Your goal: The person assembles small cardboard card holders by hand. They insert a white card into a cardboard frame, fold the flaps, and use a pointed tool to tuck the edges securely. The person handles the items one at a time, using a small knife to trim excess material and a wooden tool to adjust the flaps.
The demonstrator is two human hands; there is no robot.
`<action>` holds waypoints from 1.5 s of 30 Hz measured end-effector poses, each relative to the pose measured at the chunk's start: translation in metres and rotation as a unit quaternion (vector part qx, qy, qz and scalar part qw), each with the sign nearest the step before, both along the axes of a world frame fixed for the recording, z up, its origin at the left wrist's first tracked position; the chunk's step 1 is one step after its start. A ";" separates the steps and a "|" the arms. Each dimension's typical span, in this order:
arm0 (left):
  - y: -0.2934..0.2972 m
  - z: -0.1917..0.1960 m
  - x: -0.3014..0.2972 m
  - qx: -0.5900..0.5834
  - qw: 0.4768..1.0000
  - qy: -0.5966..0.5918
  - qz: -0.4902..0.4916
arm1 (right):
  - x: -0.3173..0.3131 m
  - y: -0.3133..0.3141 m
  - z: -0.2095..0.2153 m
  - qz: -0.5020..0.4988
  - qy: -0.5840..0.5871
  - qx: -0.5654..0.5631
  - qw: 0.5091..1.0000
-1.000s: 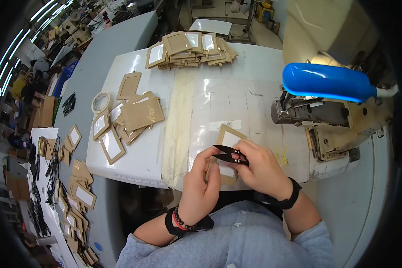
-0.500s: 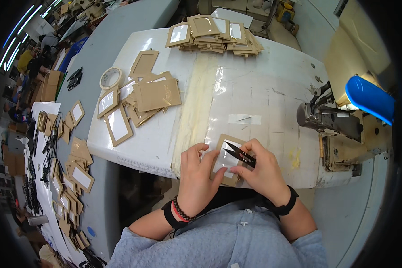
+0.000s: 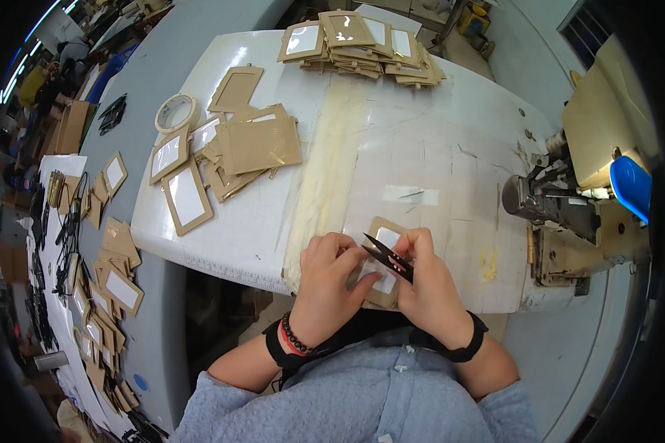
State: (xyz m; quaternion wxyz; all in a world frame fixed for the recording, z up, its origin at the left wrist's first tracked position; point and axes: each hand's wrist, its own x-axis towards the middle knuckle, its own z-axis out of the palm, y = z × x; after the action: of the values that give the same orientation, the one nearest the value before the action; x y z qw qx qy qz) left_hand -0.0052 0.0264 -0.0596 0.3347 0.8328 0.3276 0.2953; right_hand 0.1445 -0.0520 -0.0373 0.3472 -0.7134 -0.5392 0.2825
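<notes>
A tan card holder (image 3: pixel 386 225) with a clear window lies flat on the white tabletop close to me. In my right hand (image 3: pixel 430 284) is a pair of black thread snips (image 3: pixel 389 258), its blades parted and pointing up-left over the holder's window. My left hand (image 3: pixel 325 277) is at the holder's left edge with fingers curled, the index fingertip beside the blades and the thumb over the window. Whatever those curled fingers may pinch is too small to make out.
A pile of tan holders (image 3: pixel 347 29) stands at the far edge, and a looser heap (image 3: pixel 258 144) lies left beside a tape roll (image 3: pixel 176 114). A sewing machine (image 3: pixel 554 196) occupies the right side. More holders (image 3: pixel 122 288) cover the grey table at left.
The snips have shifted slightly left and up toward my left fingertips, with their blades parted. My right hand has turned a little with them. The whole view has tilted slightly.
</notes>
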 end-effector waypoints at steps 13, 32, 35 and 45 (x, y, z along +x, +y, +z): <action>0.010 -0.003 -0.004 -0.152 0.985 -0.063 0.051 | 0.037 -0.008 0.006 -0.013 -0.005 0.079 0.997; 0.014 -0.005 -0.001 -0.142 0.985 -0.079 0.052 | 0.010 0.005 0.008 0.023 -0.185 0.059 0.981; 0.013 -0.003 0.000 -0.161 0.982 -0.082 0.059 | 0.009 0.006 0.006 0.019 -0.185 0.063 0.981; 0.019 0.014 -0.024 -0.234 0.970 -0.053 -0.046 | 0.031 -0.004 0.010 -0.063 -0.155 0.083 0.982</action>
State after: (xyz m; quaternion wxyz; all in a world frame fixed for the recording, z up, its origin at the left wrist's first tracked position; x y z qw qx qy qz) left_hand -0.0287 0.0450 -0.0457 0.5501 0.7291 0.3304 0.2380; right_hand 0.1753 -0.0564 -0.0272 0.3344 -0.7498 -0.5620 0.1004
